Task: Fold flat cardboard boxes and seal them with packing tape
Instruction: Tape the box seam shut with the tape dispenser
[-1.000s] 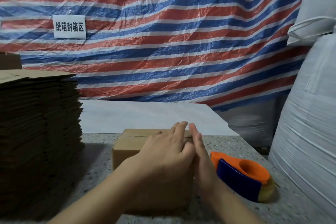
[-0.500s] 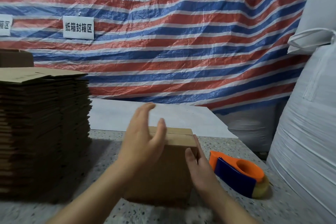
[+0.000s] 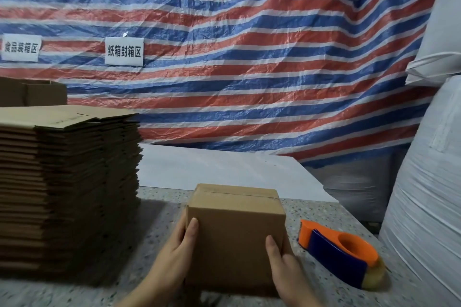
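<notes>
A small folded cardboard box [image 3: 234, 229] stands on the speckled table [image 3: 154, 237], its top flaps closed with a seam across the top. My left hand [image 3: 174, 252] grips its left side, thumb on the near face. My right hand [image 3: 282, 269] grips the right side, thumb likewise on the near face. An orange and blue tape dispenser [image 3: 341, 254] with a tape roll lies on the table to the right of the box, untouched.
A tall stack of flat cardboard boxes [image 3: 67, 187] fills the table's left. A white board [image 3: 212, 169] lies behind the box. Large white sacks [image 3: 429, 194] stand at the right. A striped tarp [image 3: 249, 57] hangs behind, with two paper signs.
My left hand left the box top, lifted, and came down onto the box's left side. My right hand shifted to the right side. The box now sits squarely between both hands.
</notes>
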{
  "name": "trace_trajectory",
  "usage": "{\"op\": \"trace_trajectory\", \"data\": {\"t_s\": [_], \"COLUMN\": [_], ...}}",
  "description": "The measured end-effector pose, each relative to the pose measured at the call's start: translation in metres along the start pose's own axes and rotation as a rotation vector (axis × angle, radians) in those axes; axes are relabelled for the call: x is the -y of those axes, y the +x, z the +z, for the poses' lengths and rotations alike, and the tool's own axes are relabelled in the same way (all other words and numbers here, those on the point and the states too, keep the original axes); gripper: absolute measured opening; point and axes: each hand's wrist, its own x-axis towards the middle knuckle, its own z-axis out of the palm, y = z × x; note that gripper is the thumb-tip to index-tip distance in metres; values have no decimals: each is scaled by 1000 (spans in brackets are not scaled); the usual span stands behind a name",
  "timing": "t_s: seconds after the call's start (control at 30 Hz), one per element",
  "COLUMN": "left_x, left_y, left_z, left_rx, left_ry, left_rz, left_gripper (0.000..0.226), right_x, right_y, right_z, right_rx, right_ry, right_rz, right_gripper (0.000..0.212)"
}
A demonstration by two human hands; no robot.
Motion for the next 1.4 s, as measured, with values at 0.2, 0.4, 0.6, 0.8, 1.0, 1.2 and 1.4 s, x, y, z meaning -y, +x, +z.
{"op": "trace_trajectory", "data": {"t_s": [0.2, 0.4, 0.6, 0.8, 1.0, 1.2, 1.4], "left_x": [-14, -37, -41, -37, -8, 24, 75], "left_y": [25, 112, 190, 262, 334, 413, 454], "left_z": [-3, -16, -32, -46, -56, -69, -79], "left_rx": [-77, -82, -85, -110, -125, -194, -416], "left_ry": [-30, 33, 26, 52, 14, 83, 344], "left_rz": [56, -80, -197, -151, -144, -115, -112], "left_gripper": [21, 25, 16, 15, 18, 23, 33], "right_x": [31, 92, 112, 126, 132, 128, 105], "right_y": [6, 65, 128, 200, 282, 350, 391], "right_z": [2, -3, 9, 34, 72, 102, 128], "right_rx": [-172, -170, -111, -131, -168, 50, 95], "right_ry": [85, 237, 261, 337, 462, 414, 178], "right_rz": [-64, 87, 2, -40, 64, 59, 38], "right_gripper": [38, 76, 46, 27, 28, 38, 56]}}
